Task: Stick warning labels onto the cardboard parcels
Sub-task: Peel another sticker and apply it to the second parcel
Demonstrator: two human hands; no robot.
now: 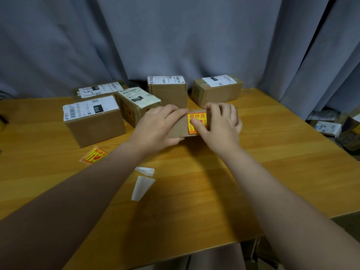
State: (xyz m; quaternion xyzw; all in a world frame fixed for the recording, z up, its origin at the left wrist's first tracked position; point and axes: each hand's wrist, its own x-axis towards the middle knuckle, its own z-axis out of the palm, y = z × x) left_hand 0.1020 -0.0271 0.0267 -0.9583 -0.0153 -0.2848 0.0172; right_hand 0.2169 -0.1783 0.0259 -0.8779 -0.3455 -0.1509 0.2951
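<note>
- Wooden table (272, 152), with a grey curtain (175, 36) behind it.
- At the left end of the parcel (178, 125), the left hand (157, 125) grasps it, fingers over the top.
- At the right end, the right hand (220, 127) grasps it; its thumb presses the label (197, 116) onto the near face.
- The parcel sits at table centre.
- Nearer the person lie a spare label (93, 155) and two white strips (142, 187).
- Five boxes (93, 121) stand behind and to the left.

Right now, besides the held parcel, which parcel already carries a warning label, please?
The tilted parcel marked 122: alone among the rest, its side shows a yellow label.
</note>
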